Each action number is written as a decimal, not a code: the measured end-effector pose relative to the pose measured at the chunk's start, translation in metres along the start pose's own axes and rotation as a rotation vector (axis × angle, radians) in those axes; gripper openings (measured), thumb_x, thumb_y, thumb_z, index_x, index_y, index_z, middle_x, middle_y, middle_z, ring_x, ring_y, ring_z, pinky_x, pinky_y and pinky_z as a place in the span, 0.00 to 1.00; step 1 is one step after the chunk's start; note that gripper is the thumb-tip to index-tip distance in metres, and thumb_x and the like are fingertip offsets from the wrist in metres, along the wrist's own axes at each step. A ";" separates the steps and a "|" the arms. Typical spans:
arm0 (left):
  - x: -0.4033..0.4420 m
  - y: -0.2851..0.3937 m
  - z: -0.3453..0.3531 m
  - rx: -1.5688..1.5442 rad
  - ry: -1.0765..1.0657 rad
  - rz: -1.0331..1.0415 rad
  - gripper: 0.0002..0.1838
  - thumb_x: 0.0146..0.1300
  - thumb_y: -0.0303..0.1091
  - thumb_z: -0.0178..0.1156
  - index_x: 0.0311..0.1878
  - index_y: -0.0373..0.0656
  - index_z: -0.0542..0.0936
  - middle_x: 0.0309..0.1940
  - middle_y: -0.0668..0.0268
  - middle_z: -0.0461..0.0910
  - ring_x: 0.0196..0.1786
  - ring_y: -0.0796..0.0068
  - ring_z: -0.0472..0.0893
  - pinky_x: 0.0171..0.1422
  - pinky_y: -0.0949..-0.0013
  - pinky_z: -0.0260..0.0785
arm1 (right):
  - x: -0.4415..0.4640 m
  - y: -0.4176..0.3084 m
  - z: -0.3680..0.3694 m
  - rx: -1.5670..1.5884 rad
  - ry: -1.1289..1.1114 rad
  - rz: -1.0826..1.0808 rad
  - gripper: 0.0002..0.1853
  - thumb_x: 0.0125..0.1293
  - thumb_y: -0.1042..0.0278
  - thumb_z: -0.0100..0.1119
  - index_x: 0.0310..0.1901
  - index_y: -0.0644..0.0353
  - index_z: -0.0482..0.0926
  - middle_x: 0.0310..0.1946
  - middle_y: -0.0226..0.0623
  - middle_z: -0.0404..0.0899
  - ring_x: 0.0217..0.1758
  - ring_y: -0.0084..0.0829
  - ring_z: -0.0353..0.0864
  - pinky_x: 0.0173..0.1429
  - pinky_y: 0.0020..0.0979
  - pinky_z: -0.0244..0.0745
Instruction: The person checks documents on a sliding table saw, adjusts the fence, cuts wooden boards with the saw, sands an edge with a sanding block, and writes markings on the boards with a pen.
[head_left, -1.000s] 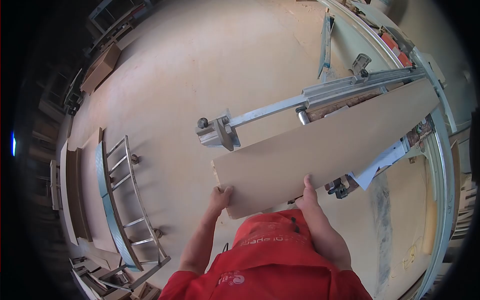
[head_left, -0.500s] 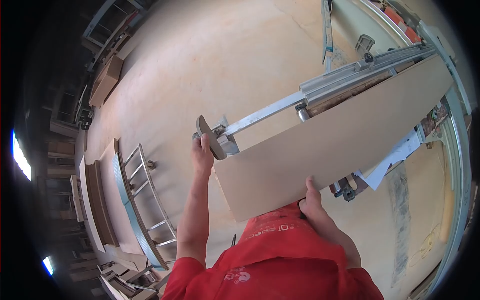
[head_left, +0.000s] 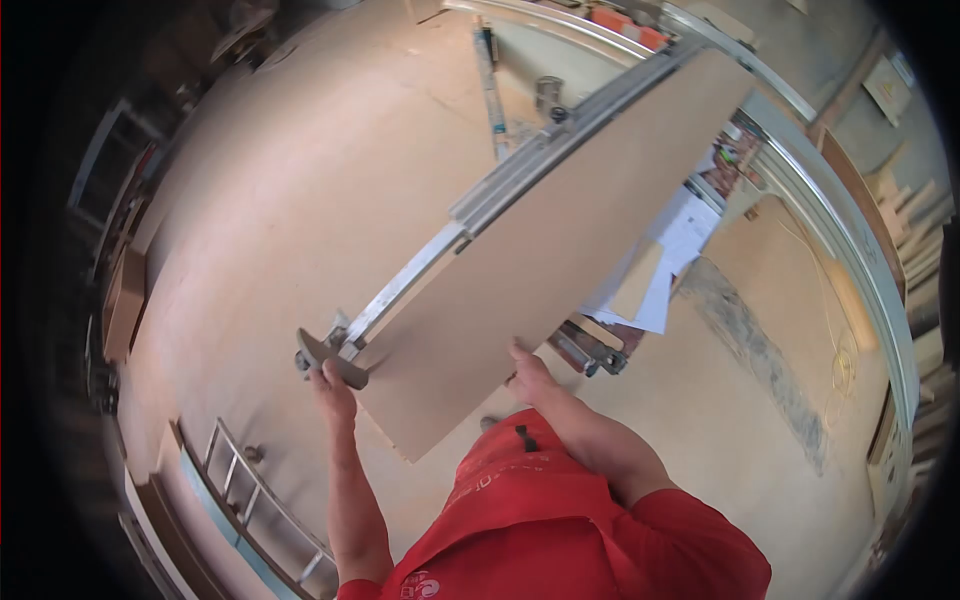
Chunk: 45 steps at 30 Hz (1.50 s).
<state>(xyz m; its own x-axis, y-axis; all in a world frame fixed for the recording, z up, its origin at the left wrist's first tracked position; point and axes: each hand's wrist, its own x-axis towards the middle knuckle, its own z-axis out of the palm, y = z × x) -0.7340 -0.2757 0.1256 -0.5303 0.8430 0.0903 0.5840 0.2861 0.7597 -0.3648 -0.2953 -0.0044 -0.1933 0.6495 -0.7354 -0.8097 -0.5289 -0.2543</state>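
Observation:
A long flat brown wooden board (head_left: 560,240) lies on the metal frame of a machine, its near end overhanging towards my body. My right hand (head_left: 535,378) grips its near right edge, thumb on top and the fingers hidden underneath. My left hand (head_left: 335,392) is closed on a dark curved end piece (head_left: 335,362) beside the board's near left corner. From that piece a silver metal bar (head_left: 405,278) runs along the board's left side to a grooved aluminium rail (head_left: 520,170).
White paper sheets (head_left: 655,270) lie under the board's right side. A metal rack (head_left: 262,490) stands at lower left, near stacked panels (head_left: 165,520). A curved machine edge (head_left: 850,240) bounds the right, and a yellow cord (head_left: 845,370) lies on the floor.
My view has turned, so the board and rail have swung left and stand steeper. The board now lies closer to the rail, covering a roller seen between them before. Both hands keep their holds.

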 end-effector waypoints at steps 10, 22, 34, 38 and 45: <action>-0.003 -0.019 0.016 0.138 0.140 0.053 0.38 0.86 0.60 0.46 0.72 0.28 0.73 0.62 0.35 0.82 0.65 0.34 0.83 0.67 0.42 0.76 | -0.087 -0.065 -0.049 -1.418 -0.265 0.090 0.40 0.71 0.32 0.69 0.58 0.70 0.84 0.42 0.41 0.84 0.35 0.35 0.85 0.36 0.35 0.82; -0.102 0.093 0.164 0.174 0.251 -0.232 0.30 0.76 0.49 0.64 0.64 0.27 0.77 0.52 0.42 0.85 0.59 0.45 0.86 0.62 0.43 0.79 | -0.202 -0.163 -0.453 0.126 0.410 -0.123 0.28 0.80 0.38 0.61 0.55 0.61 0.80 0.50 0.44 0.88 0.46 0.38 0.89 0.49 0.44 0.87; -0.327 0.412 0.565 -0.839 -1.129 -0.600 0.26 0.86 0.61 0.49 0.57 0.47 0.79 0.47 0.66 0.85 0.51 0.63 0.83 0.53 0.59 0.74 | -0.212 -0.374 -0.513 0.422 0.334 -0.428 0.20 0.83 0.43 0.59 0.44 0.54 0.78 0.39 0.39 0.84 0.41 0.39 0.84 0.50 0.43 0.83; -0.316 0.479 0.689 -0.982 -1.122 -0.667 0.33 0.86 0.63 0.46 0.73 0.43 0.73 0.61 0.64 0.83 0.61 0.65 0.80 0.61 0.59 0.70 | -0.193 -0.421 -0.557 0.453 0.251 -0.333 0.20 0.83 0.45 0.59 0.46 0.57 0.78 0.40 0.42 0.85 0.45 0.44 0.86 0.56 0.47 0.83; -0.277 0.577 0.877 -1.265 -0.854 -0.856 0.44 0.87 0.63 0.42 0.89 0.37 0.51 0.86 0.56 0.62 0.82 0.57 0.68 0.79 0.54 0.64 | -0.209 -0.538 -0.675 0.711 0.573 -0.302 0.25 0.86 0.41 0.43 0.36 0.53 0.74 0.30 0.36 0.73 0.34 0.42 0.74 0.39 0.42 0.70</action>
<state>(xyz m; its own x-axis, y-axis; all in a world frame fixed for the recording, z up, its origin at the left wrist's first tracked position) 0.2889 0.0556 -0.0261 0.2810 0.7587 -0.5878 -0.6798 0.5896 0.4361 0.4850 -0.5155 -0.1381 0.2256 0.2392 -0.9444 -0.9641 0.1943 -0.1811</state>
